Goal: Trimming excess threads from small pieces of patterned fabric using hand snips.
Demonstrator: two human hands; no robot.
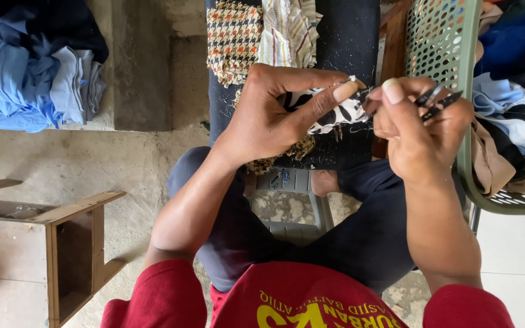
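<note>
Clothes (518, 130) fill green basket (442, 36) beside hands (420, 124) holding snips (435, 100).

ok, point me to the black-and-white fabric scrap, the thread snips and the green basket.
black-and-white fabric scrap (335, 112), head view, on the patterned cloth beside the left thumb.
thread snips (437, 100), head view, on the dark blades above the right hand.
green basket (442, 36), head view, on the perforated wall.

surface: black cloth-covered worktop (350, 42) | on it: brown-cream houndstooth fabric pc (233, 39), striped cream fabric pc (288, 30) side by side at far end | floor: rough grey concrete (92, 164) w/ wooden stool (74, 243)
</note>
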